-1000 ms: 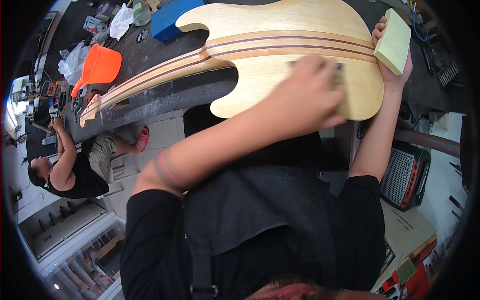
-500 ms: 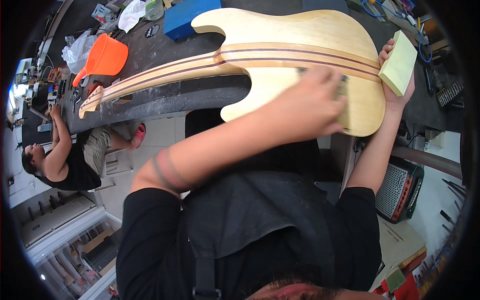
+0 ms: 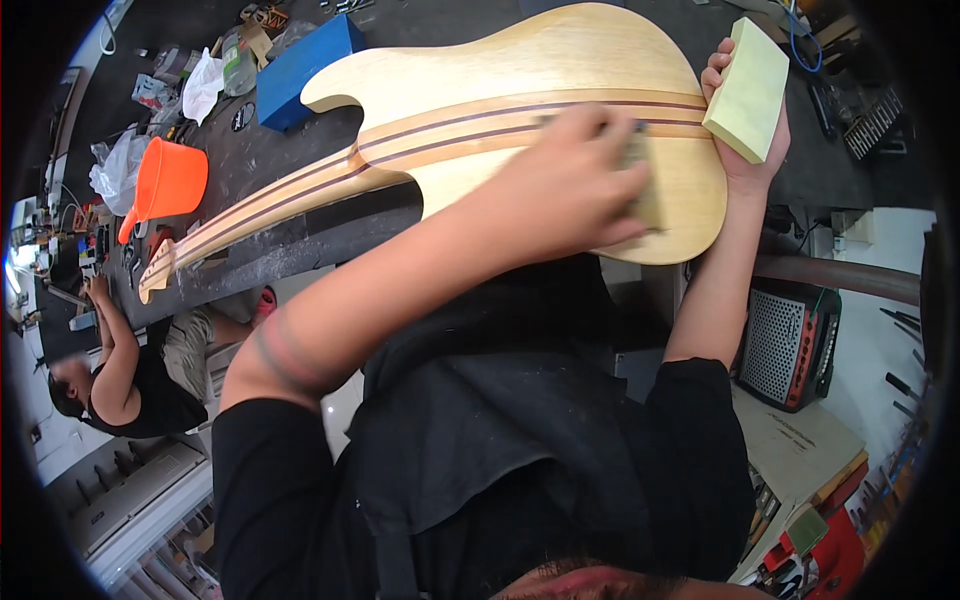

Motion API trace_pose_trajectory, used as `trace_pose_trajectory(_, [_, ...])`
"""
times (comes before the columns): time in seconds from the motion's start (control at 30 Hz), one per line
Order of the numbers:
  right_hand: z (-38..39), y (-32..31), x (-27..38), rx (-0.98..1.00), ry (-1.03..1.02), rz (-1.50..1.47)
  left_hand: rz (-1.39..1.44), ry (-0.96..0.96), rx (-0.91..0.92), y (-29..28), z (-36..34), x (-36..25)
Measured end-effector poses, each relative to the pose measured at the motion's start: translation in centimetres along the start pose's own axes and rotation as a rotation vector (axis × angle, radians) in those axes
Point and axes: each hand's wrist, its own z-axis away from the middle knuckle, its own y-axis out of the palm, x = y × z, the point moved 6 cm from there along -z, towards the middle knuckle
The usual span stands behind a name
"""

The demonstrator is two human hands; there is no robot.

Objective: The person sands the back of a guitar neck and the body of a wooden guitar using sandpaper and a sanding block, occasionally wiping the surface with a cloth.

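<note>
A pale wooden electric guitar body (image 3: 500, 70) with dark lengthwise stripes lies back up on the bench, its neck (image 3: 250, 220) pointing left. My left hand (image 3: 590, 180) is closed over a flat, dull-yellow pad (image 3: 648, 195) that looks like sandpaper, pressed on the body near its rounded end. Motion blurs the fingers and the pad's edges. Beyond that end, my right hand (image 3: 765, 155) grips a pale yellow-green rectangular block (image 3: 755, 90), held upright beside the body's rim. Part of the right palm is hidden behind the block.
On the dark workbench (image 3: 420, 25) stand a blue box (image 3: 310, 70), an orange dipper (image 3: 172, 180), plastic bags (image 3: 118, 170) and a clear bottle (image 3: 238, 65). Another person (image 3: 125, 370) sits at the left end. An amplifier (image 3: 785, 345) stands at lower right.
The whole view has shifted, so the guitar appears farther left. My left hand has slid with the pad from the near side toward the dark stripes. My right hand still holds the block.
</note>
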Motion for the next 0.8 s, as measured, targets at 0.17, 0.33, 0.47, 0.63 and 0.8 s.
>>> trace_pose_trajectory(0.17, [1.1,-0.1,2.0,-0.048,-0.133,-0.032,0.045,0.026,0.090,3.3,-4.8,0.1])
trace_pose_trajectory(0.33, [1.6,0.4,2.1,-0.118,-0.212,-0.091,-0.008,-0.239,0.249,-7.9,8.5,5.4])
trace_pose_trajectory(0.47, [2.5,-0.6,3.1,-0.207,-0.487,0.148,0.001,-0.278,0.282,-7.0,7.1,6.3])
trace_pose_trajectory(0.63, [3.8,-2.7,4.0,-0.186,-0.679,-0.049,0.058,-0.024,0.118,5.6,-9.8,3.7])
trace_pose_trajectory(0.8, [5.1,-3.6,8.2,-0.117,-0.793,0.070,0.068,-0.092,0.201,5.9,-10.7,3.2])
